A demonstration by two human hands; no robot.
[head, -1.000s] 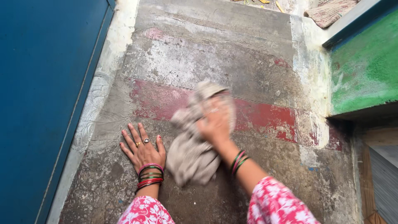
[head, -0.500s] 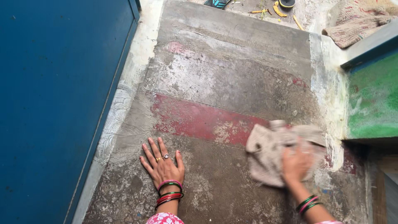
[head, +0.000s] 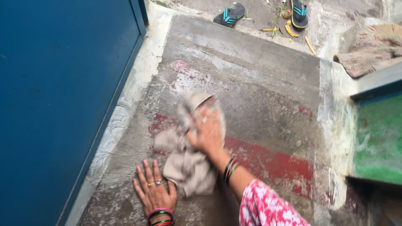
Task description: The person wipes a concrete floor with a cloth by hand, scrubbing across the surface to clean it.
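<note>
The right hand presses, seemingly clutching, a beige cloth on the concrete step; at seven o'clock the left hand lies flat, fingers spread.

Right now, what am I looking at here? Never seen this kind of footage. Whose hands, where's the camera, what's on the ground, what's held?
No machine here: a person works with bare hands, and the single camera sits on their head, looking down. The left hand lies flat, fingers spread, on a worn concrete floor with patches of faded red paint. It wears rings and bangles. The right hand presses a crumpled beige cloth against the floor; it is blurred, so it is in motion. A blue door stands along the left edge, and a green painted wall shows at the right. Farther off lie two dark flip-flops with blue straps, some yellow scraps and a woven mat.
</note>
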